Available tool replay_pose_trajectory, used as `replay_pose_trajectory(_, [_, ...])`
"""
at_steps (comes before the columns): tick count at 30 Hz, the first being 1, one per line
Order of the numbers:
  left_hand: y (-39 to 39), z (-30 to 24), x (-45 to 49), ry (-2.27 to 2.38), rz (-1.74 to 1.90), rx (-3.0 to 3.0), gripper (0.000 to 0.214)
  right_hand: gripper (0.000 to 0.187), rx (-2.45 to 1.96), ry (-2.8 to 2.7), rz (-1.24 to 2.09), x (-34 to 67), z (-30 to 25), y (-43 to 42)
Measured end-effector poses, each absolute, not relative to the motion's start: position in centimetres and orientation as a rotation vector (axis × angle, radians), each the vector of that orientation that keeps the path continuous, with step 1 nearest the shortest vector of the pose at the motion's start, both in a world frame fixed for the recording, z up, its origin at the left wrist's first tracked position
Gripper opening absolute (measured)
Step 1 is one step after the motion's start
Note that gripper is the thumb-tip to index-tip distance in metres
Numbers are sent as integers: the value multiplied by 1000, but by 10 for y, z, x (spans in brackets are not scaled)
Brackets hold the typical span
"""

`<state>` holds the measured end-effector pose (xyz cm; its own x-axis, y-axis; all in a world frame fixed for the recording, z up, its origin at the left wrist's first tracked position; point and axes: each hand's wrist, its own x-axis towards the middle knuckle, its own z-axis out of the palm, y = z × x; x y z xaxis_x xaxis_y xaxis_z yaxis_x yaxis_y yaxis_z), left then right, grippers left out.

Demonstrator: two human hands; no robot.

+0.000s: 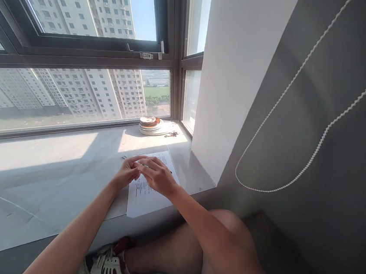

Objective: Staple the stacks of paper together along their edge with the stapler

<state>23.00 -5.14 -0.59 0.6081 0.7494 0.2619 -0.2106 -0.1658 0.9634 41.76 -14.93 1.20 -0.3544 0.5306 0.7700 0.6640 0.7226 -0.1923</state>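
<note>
The paper [145,196] lies print side up on the sill [51,171], near its right end. Just above its upper part the left hand [127,174] and right hand [158,177] meet, fingers [141,161] bent and tips pressed together, maybe around something small (it is hidden, I cannot tell). This looks like fine fingertip work, so the next move would need a light, steady hold. Plates [151,125] stand further back, by the window [76,91].

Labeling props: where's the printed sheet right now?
Head view, near centre: the printed sheet lies on the window sill beneath the left hand and right hand, the plate stack beyond it.
</note>
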Motion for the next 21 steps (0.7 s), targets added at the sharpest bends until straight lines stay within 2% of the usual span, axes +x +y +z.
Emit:
replay_pose_trajectory(8, [-53, -3, 229, 476, 860, 1575, 51, 23, -929, -2070, -165, 422, 13, -149])
replay_pose_trajectory(17, [-53, -2, 230, 409, 821, 1595, 58, 13, -922, -1991, -139, 418, 9, -145])
replay_pose_trajectory(21, [-50, -2, 229, 417, 926, 1534, 63, 13, -906, -1873, -67, 426, 14, -141])
